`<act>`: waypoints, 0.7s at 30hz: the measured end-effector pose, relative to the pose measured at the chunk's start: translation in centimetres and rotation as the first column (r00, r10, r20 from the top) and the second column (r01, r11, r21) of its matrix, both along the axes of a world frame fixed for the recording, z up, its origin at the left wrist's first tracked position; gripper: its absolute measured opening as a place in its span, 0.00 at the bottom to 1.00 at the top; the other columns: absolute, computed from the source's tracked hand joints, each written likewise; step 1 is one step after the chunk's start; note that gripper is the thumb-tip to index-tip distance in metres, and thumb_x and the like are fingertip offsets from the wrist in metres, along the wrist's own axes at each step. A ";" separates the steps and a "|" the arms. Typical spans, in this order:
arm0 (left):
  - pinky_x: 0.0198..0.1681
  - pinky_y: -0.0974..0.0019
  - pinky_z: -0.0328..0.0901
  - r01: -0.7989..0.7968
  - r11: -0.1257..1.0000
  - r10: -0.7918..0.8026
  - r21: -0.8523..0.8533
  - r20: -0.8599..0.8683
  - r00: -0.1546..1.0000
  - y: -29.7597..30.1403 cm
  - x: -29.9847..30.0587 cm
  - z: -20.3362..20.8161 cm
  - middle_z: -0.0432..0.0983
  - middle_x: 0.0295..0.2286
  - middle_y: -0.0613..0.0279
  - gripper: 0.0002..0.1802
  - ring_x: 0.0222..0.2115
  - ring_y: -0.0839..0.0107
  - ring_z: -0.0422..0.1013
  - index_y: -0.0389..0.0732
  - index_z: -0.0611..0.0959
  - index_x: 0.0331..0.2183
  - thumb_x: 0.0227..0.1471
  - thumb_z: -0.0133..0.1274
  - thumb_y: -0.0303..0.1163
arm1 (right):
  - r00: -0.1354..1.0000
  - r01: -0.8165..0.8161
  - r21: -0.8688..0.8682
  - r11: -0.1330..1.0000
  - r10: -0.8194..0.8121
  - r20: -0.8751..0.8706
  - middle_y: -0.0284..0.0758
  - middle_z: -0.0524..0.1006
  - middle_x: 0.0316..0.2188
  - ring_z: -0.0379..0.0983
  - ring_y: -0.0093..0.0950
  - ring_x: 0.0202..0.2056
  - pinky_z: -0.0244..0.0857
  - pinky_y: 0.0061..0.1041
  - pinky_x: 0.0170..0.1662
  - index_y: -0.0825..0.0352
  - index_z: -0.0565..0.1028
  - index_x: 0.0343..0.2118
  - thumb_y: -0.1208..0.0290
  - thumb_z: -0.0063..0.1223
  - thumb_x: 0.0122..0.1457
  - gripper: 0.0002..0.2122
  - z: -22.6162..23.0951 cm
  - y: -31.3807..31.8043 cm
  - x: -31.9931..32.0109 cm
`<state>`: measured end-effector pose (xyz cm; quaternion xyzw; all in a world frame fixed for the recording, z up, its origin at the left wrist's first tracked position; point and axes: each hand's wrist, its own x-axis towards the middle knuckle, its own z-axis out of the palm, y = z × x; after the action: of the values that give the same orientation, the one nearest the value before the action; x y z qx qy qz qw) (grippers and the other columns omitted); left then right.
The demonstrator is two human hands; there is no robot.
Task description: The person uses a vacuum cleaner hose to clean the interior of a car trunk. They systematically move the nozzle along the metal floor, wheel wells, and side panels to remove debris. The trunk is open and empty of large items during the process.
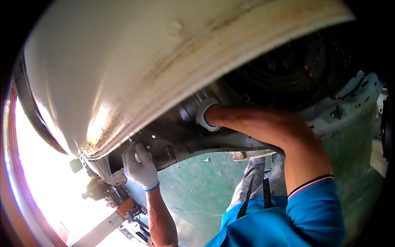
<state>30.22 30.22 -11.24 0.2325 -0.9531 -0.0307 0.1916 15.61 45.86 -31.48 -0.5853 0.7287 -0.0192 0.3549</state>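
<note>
A large off-white car body panel [135, 53], scuffed brown along its lower edge, slants over the upper left. Below that edge lies a dark car body cavity [166, 150] with several holes in its metal. At the cavity's left end is my left hand [140, 168], in a white knit glove. Its fingers are bent close together by the panel's edge; whatever they grip is too small to make out. My right arm reaches across into the cavity. Only the glove cuff and the back of my right hand [205, 115] show; its fingers are hidden in the dark.
A pale metal rim [349, 103] of the car body runs along the right. Beneath is a green floor [197, 177] with a thin cable on it. Equipment [131, 212] stands at the lower left, beside a bright opening [45, 181].
</note>
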 end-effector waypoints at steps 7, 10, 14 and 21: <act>0.43 0.55 0.75 0.005 1.000 -0.005 0.001 -0.022 1.000 -0.6 0.8 -0.1 0.86 0.39 0.51 0.12 0.38 0.56 0.83 0.35 0.91 0.43 0.63 0.61 0.33 | 0.965 0.259 -0.145 0.955 -0.251 0.069 0.43 0.87 0.48 0.84 0.44 0.51 0.78 0.44 0.49 0.59 0.89 0.47 0.71 0.61 0.53 0.18 4.0 0.0 -1.8; 0.42 0.56 0.75 0.002 1.000 -0.002 -0.004 -0.009 1.000 -0.4 0.7 -0.1 0.86 0.39 0.51 0.12 0.37 0.56 0.83 0.36 0.91 0.43 0.63 0.61 0.32 | 0.971 0.228 -0.112 0.967 -0.217 0.102 0.44 0.87 0.48 0.84 0.45 0.51 0.78 0.45 0.50 0.59 0.89 0.48 0.71 0.61 0.55 0.17 4.7 -1.5 -2.9; 0.41 0.56 0.75 -0.046 0.998 0.045 0.054 0.011 0.999 0.2 0.0 0.0 0.86 0.38 0.50 0.13 0.36 0.56 0.83 0.36 0.91 0.44 0.63 0.61 0.33 | 0.895 0.445 -0.166 0.880 -0.432 0.108 0.43 0.87 0.48 0.84 0.45 0.52 0.78 0.44 0.51 0.59 0.88 0.49 0.70 0.63 0.56 0.17 0.3 -5.1 0.1; 0.40 0.56 0.75 0.014 1.000 -0.014 0.000 -0.019 1.000 -0.1 0.2 -0.2 0.85 0.37 0.51 0.13 0.35 0.56 0.83 0.36 0.91 0.43 0.63 0.62 0.34 | 0.941 0.335 -0.099 0.937 -0.329 0.073 0.41 0.84 0.57 0.80 0.43 0.59 0.77 0.45 0.55 0.56 0.87 0.53 0.69 0.64 0.56 0.20 -0.9 -5.2 0.7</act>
<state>30.46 30.08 -11.48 0.2254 -0.9528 -0.0345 0.2004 16.33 40.66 -32.35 -0.4718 0.8048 -0.1352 0.3339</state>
